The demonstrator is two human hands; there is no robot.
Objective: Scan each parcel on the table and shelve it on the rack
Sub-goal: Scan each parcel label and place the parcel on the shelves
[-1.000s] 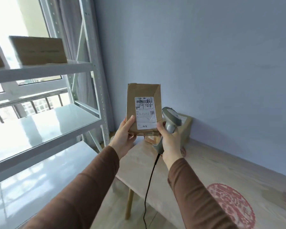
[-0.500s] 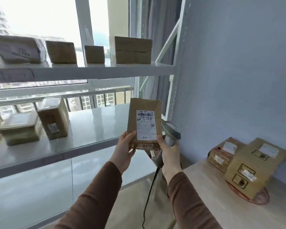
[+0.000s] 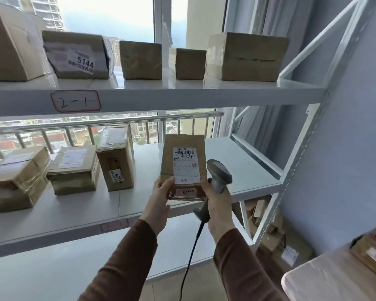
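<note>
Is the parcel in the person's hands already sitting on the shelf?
No, the parcel is held upright in the air by both hands, in front of the middle shelf.

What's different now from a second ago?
The view swung left from the table to the rack, and the parcel now sits in front of its middle shelf. Nothing was grabbed or dropped: the left hand still holds the parcel, the right hand the parcel and scanner.

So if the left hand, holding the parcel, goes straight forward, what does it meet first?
Probably nothing at first: the left hand and its brown parcel face a bare stretch of the middle shelf, right of the upright box. Depth is uncertain.
</note>
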